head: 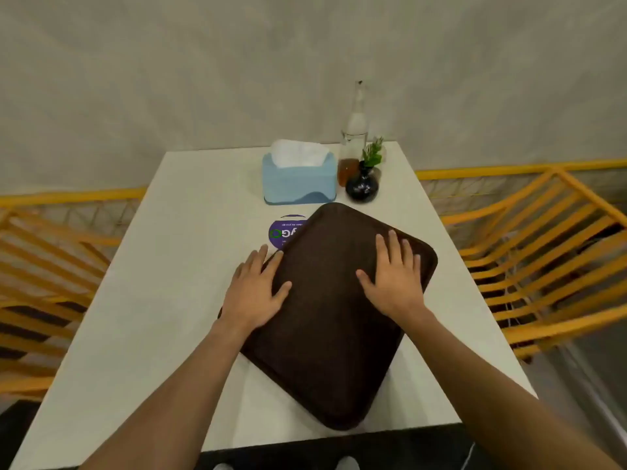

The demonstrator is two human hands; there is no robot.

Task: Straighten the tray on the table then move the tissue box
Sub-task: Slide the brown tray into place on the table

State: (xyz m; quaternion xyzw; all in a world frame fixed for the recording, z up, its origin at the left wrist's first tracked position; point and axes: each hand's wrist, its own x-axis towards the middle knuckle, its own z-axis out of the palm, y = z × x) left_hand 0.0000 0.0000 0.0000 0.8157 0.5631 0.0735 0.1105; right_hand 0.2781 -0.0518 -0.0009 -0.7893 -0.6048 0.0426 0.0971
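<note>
A dark brown tray lies skewed on the white table, one corner pointing toward the far end and one toward me. My left hand rests flat with fingers spread on the tray's left edge. Flat on the tray's upper right part lies my right hand, fingers also spread. Neither hand grips anything. A light blue tissue box with white tissue sticking out stands beyond the tray, near the table's far edge.
A round purple sticker is partly under the tray. A clear glass bottle, a small amber glass and a dark vase with a green sprig stand right of the tissue box. Yellow slatted chairs flank the table.
</note>
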